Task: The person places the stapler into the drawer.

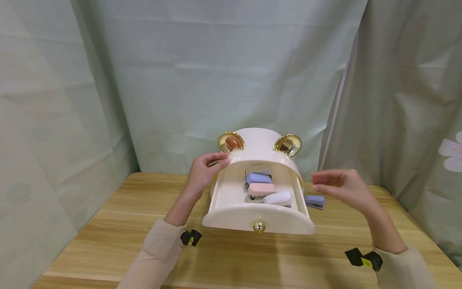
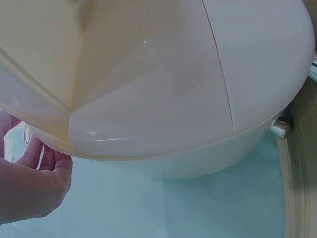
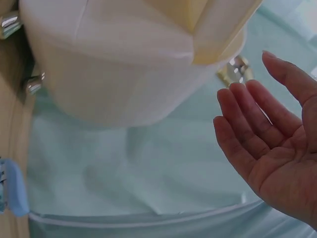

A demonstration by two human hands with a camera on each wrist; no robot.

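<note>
Cream box with its drawer out on a wooden table, a hand at each side.

The box [image 1: 258,150] sits at the table's [image 1: 108,241] 12 o'clock, with two gold ears on top. Its drawer [image 1: 231,200] is pulled toward 6 o'clock and holds a purple stapler [image 1: 258,178], a pink stapler [image 1: 261,189] and a white stapler [image 1: 278,198]. The left hand [image 1: 203,170] touches the box's front edge at 9 o'clock, fingers bent over it. The right hand [image 1: 341,186] hovers at 3 o'clock, fingers straight, holding nothing. A blue stapler [image 1: 315,201] lies on the table just beside the drawer, below that hand. Pale green curtains [image 1: 223,68] hang behind and on both sides.
</note>
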